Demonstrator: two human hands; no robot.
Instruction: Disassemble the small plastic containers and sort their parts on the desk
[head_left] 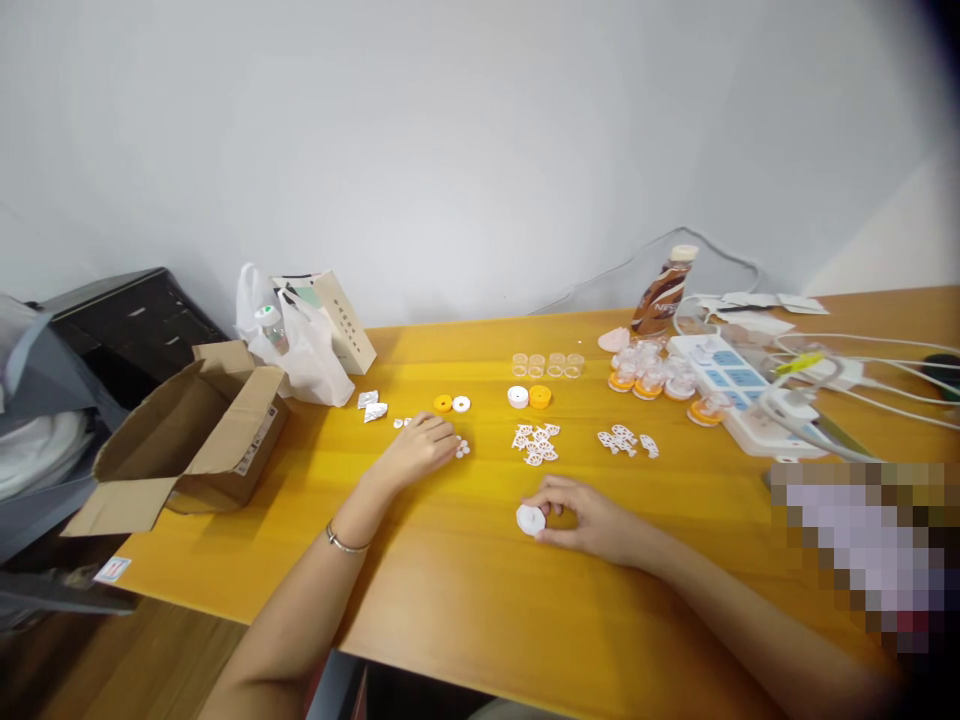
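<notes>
My right hand (581,520) pinches a round white plastic cap (531,519) by its edge, just above the table. Farther left, my left hand (427,445) rests low over the tabletop with its fingers bent and close together; what they hold, if anything, is hidden. Small white discs (463,447) lie right beside its fingertips. Behind that hand sit a flat yellow ring (442,403) and a flat white ring (461,404). A white cup-shaped cap (517,397) and a yellow one (540,397) stand farther right. Between the hands lies a pile of white openwork pieces (536,444).
Clear rings (556,366) stand in a row at the back. Assembled clear-and-orange pieces (649,370) cluster by a bottle (664,290) and a power strip (739,390) with cables. An open cardboard box (225,440), a plastic bag (315,360) and foil scraps (375,411) are left.
</notes>
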